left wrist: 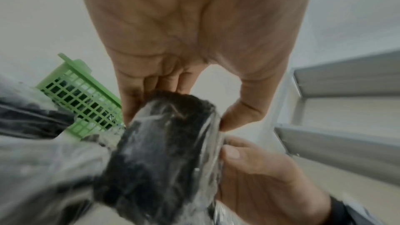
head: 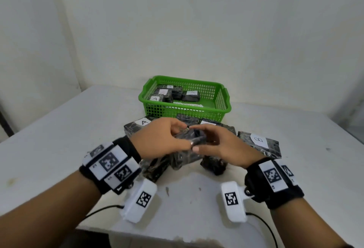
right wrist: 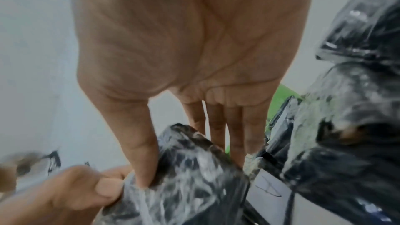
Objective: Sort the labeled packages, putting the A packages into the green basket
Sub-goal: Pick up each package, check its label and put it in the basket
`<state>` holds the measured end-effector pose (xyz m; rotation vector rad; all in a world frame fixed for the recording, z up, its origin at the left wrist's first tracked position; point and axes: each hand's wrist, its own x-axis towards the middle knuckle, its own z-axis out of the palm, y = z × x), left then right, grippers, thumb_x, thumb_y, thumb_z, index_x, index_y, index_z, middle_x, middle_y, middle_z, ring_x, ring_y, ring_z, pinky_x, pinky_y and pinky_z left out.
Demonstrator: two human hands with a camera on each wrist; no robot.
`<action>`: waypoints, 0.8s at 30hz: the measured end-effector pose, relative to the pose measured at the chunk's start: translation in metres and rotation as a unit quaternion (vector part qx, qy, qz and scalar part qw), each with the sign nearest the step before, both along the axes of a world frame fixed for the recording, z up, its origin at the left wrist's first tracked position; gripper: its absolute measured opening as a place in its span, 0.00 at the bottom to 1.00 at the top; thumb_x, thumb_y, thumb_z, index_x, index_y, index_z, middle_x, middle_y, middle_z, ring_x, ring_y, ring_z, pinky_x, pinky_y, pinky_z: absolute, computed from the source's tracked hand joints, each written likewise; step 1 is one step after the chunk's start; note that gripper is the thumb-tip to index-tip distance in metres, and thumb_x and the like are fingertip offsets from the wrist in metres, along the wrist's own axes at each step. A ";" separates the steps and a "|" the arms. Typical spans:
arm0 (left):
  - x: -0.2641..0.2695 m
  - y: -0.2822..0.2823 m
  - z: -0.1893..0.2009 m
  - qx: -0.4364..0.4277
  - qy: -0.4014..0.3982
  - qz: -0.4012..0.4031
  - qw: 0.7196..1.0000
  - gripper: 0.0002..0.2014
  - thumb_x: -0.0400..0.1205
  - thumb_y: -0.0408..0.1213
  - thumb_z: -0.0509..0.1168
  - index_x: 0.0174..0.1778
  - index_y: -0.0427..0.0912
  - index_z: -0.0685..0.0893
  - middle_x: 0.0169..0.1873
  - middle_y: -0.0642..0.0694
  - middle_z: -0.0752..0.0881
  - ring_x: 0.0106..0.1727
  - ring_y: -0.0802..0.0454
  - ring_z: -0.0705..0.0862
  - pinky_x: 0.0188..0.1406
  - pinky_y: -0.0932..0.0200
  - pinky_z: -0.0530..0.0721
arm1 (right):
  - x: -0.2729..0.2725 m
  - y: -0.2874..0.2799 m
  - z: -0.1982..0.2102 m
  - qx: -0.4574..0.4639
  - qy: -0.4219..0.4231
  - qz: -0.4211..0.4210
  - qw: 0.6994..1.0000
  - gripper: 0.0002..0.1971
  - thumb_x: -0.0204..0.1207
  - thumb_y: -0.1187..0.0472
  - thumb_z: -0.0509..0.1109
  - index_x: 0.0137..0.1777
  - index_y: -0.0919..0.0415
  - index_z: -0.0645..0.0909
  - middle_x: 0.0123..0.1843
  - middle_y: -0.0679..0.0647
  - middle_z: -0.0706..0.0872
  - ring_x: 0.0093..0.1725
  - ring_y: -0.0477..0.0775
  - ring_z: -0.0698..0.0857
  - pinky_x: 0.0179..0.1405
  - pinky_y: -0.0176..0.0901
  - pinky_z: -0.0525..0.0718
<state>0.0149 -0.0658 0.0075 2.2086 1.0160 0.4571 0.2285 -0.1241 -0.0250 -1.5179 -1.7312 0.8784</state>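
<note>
The small black package (head: pixel 194 139), wrapped in glossy clear film, is held just in front of the green basket (head: pixel 185 108), above the loose pile of packages on the white table (head: pixel 59 129). Both hands grip it: the left hand (head: pixel 157 139) curls over its left end, thumb pinching one side and fingers the other in the left wrist view, and the right hand (head: pixel 226 145) pinches its right end, thumb pressed into the film. Its label is not visible, so I cannot tell whether it is an A or a B.

It looks light and somewhat soft: the film wrinkles under the thumbs, and the shiny wrap is likely slippery. A hold across the short ends or around the block's body seems safer than pinching loose film, which could tear or slide.

Between it and the basket lies an A-labelled package (head: pixel 137 125); to the right of the basket's front lies a B-labelled package (head: pixel 260 143). The basket already holds several A packages (head: pixel 157 97), with open floor toward its right side. Its near rim stands above the pile, so the package must rise over that edge. The air above the basket is free, and the table's edges are well away from it.
</note>
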 end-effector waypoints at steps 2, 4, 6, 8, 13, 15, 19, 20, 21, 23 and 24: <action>0.002 0.015 0.008 -0.020 -0.053 -0.007 0.998 0.26 0.76 0.45 0.75 0.71 0.52 0.80 0.54 0.57 0.88 0.54 0.62 0.87 0.53 0.67 0.81 | 0.002 0.009 0.004 0.013 0.096 -0.017 0.995 0.26 0.76 0.66 0.82 0.73 0.57 0.83 0.64 0.51 0.93 0.64 0.51 0.92 0.69 0.49 0.88; 0.006 0.027 0.012 -0.047 -0.121 0.000 0.992 0.24 0.78 0.46 0.73 0.71 0.51 0.80 0.54 0.54 0.90 0.53 0.59 0.89 0.57 0.63 0.84 | 0.006 0.019 0.010 0.050 0.146 -0.063 0.986 0.21 0.76 0.65 0.81 0.69 0.60 0.85 0.62 0.53 0.94 0.62 0.52 0.93 0.63 0.45 0.89; 0.010 0.037 0.014 -0.090 -0.201 0.014 0.975 0.21 0.77 0.47 0.74 0.66 0.47 0.84 0.52 0.50 0.92 0.51 0.55 0.92 0.53 0.61 0.89 | 0.009 0.030 0.013 0.084 0.181 -0.105 0.974 0.18 0.78 0.61 0.81 0.66 0.62 0.86 0.60 0.55 0.95 0.60 0.54 0.93 0.59 0.44 0.89; 0.014 0.046 0.016 -0.109 -0.252 0.028 0.961 0.12 0.78 0.41 0.74 0.56 0.44 0.89 0.48 0.49 0.94 0.50 0.53 0.93 0.49 0.62 0.90 | 0.012 0.041 0.014 0.097 0.225 -0.126 0.961 0.19 0.77 0.59 0.82 0.65 0.66 0.87 0.60 0.59 0.95 0.60 0.60 0.93 0.63 0.56 0.90; 0.024 0.068 0.011 -0.120 -0.258 0.029 0.958 0.14 0.78 0.42 0.75 0.57 0.41 0.90 0.50 0.47 0.93 0.54 0.49 0.92 0.56 0.50 0.90 | 0.011 0.061 0.013 0.082 0.269 -0.130 0.951 0.25 0.70 0.49 0.86 0.62 0.63 0.90 0.59 0.61 0.95 0.62 0.64 0.93 0.71 0.67 0.86; 0.028 0.074 0.008 -0.139 -0.265 0.018 0.954 0.16 0.79 0.44 0.74 0.59 0.39 0.89 0.52 0.46 0.93 0.55 0.50 0.92 0.55 0.52 0.89 | 0.011 0.067 0.013 0.099 0.267 -0.154 0.946 0.19 0.72 0.52 0.86 0.58 0.63 0.92 0.56 0.61 0.95 0.59 0.67 0.93 0.70 0.70 0.86; 0.032 0.085 0.004 -0.116 -0.301 0.058 0.945 0.09 0.82 0.37 0.72 0.51 0.34 0.90 0.37 0.50 0.91 0.40 0.55 0.90 0.39 0.63 0.88 | 0.009 0.078 0.017 0.086 0.280 -0.157 0.943 0.18 0.71 0.57 0.86 0.58 0.66 0.91 0.54 0.61 0.96 0.57 0.65 0.94 0.67 0.67 0.88; 0.031 0.088 0.004 -0.122 -0.311 0.064 0.940 0.09 0.82 0.37 0.71 0.51 0.34 0.90 0.37 0.47 0.91 0.41 0.53 0.90 0.42 0.60 0.89 | 0.009 0.080 0.018 0.071 0.296 -0.149 0.941 0.20 0.72 0.60 0.85 0.62 0.66 0.89 0.56 0.60 0.96 0.58 0.63 0.94 0.67 0.66 0.89; 0.030 0.093 0.004 -0.142 -0.322 0.064 0.934 0.10 0.81 0.37 0.71 0.51 0.33 0.90 0.41 0.43 0.92 0.45 0.49 0.90 0.48 0.54 0.90 | 0.008 0.081 0.019 0.057 0.314 -0.137 0.938 0.22 0.72 0.63 0.84 0.65 0.67 0.87 0.58 0.60 0.95 0.59 0.62 0.94 0.68 0.64 0.89; 0.026 0.098 0.003 -0.190 -0.341 0.048 0.920 0.13 0.81 0.38 0.71 0.55 0.31 0.89 0.50 0.36 0.92 0.52 0.42 0.91 0.58 0.45 0.88 | 0.009 0.084 0.017 0.046 0.324 -0.131 0.936 0.25 0.73 0.66 0.84 0.69 0.69 0.84 0.60 0.60 0.95 0.60 0.61 0.94 0.68 0.63 0.89; 0.025 0.099 0.002 -0.200 -0.338 0.039 0.919 0.15 0.80 0.38 0.72 0.57 0.32 0.88 0.53 0.36 0.92 0.55 0.41 0.91 0.60 0.43 0.88 | 0.010 0.086 0.015 0.050 0.316 -0.136 0.938 0.25 0.73 0.67 0.84 0.69 0.68 0.84 0.60 0.60 0.95 0.60 0.61 0.94 0.68 0.63 0.89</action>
